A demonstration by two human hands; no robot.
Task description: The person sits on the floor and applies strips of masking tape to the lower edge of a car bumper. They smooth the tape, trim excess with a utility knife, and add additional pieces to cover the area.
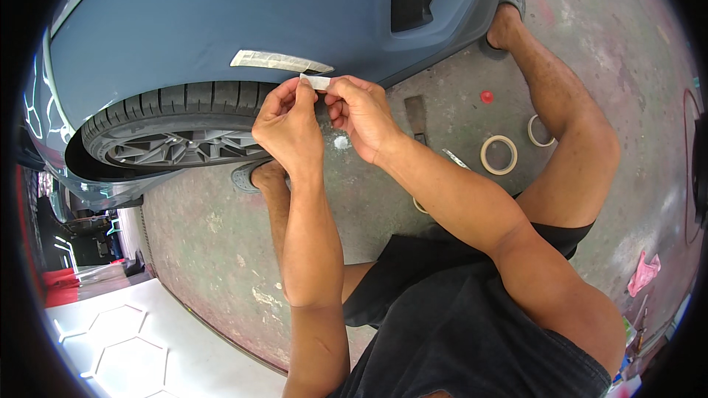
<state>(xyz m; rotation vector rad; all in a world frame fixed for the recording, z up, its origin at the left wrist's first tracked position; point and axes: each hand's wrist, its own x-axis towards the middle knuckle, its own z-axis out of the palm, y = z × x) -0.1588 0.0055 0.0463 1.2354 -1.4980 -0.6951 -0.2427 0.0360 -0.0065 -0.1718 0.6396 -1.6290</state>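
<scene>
1. Tape strip (316, 82) is pinched between both my hands, just below the taped marker (276, 61) on the blue fender (184, 22) and above the tyre (184, 103).
2. At far left, the wheel (181, 149) sits under the arch; I keep my forearms off it so I don't drag anything onto the paint.
3. Left hand (289, 124) is closed on the strip's left end, thumb and forefinger tips nipping it, the other fingers curled in.
4. Right hand (361, 114) grips the right end the same way, thumb on top.
5. To do this bit well, I judge I should hold the strip flat and lightly taut between the two pinches, so it doesn't fold onto itself.
6. I would line its top edge up with the tape already on the marker before letting any of it touch, then press from one end across so no crease forms.
7. Small pinches are best: less sticky face gets spoiled by my fingertips.
8. Further right on the floor (221, 250) lie a dark scraper (416, 116), a small red cap (487, 96) and two tape rolls (499, 155), near my right knee and well apart from my hands.
9. A pink rag (643, 273) lies at the far right edge.
</scene>
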